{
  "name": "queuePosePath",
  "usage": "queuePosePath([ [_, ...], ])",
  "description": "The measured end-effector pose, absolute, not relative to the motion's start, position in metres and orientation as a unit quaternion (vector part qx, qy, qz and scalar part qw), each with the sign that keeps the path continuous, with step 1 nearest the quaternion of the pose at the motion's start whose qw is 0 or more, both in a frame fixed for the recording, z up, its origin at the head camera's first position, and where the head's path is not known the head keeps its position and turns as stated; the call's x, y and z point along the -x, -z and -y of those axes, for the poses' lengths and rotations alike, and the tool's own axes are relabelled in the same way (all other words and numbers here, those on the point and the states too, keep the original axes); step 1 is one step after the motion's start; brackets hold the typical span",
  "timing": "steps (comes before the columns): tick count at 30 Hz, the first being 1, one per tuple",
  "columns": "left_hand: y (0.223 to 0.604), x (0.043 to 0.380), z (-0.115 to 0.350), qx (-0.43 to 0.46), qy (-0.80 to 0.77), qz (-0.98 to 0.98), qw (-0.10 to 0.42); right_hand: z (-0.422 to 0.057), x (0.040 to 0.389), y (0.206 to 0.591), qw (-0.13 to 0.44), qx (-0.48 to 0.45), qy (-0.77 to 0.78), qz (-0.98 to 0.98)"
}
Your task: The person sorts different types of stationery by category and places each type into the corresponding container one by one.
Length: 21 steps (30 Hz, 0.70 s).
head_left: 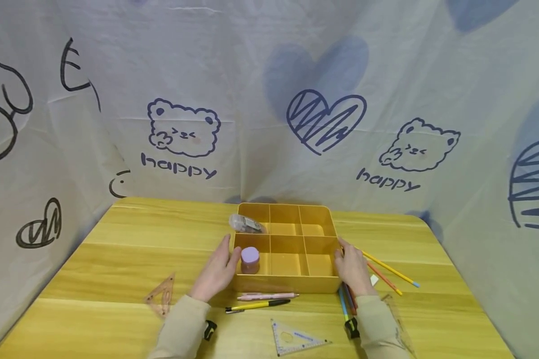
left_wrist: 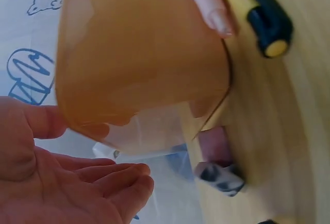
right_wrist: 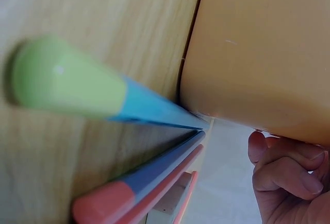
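Observation:
A yellow-orange storage box [head_left: 287, 283] with several compartments sits on the table. My left hand [head_left: 216, 269] is at its left side; in the left wrist view the thumb touches the box edge and the fingers extend fairly straight, apart from the wall. On the right side, my right hand [head_left: 354, 267] grips the wall, its fingers [right_wrist: 289, 175] curled against the edge. A small jar with a lilac lid [head_left: 250, 257] stands in the front left compartment. A clear, grey-labelled item [head_left: 246, 224] leans over the left wall of the back left compartment.
A pink pen [head_left: 267, 296] and a yellow-black pen [head_left: 258, 305] lie before the box. Nearer is a clear set square [head_left: 292, 340]; another triangle [head_left: 162, 295] lies left. Coloured pencils [head_left: 388, 269], a white eraser [head_left: 374, 280] and a clear ruler [head_left: 400, 324] lie right.

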<state>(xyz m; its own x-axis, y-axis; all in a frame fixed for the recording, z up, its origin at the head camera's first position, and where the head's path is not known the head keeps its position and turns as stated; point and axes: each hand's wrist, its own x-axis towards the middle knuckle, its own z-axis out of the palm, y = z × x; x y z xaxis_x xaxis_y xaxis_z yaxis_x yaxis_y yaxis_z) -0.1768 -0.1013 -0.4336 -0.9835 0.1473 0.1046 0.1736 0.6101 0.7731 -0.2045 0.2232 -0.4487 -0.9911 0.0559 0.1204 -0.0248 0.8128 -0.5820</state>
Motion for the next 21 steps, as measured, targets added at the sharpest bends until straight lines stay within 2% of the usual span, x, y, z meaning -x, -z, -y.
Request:
queuePosePath([
  [13, 0.451, 0.181, 0.095, 0.083, 0.425, 0.901, -0.011, -0.223, 0.203, 0.450, 0.069, 0.000, -0.303, 0.951],
  [21, 0.449, 0.181, 0.096, 0.098, 0.429, 0.897, -0.041, -0.224, 0.203, 0.450, 0.077, -0.002, -0.303, 0.950],
])
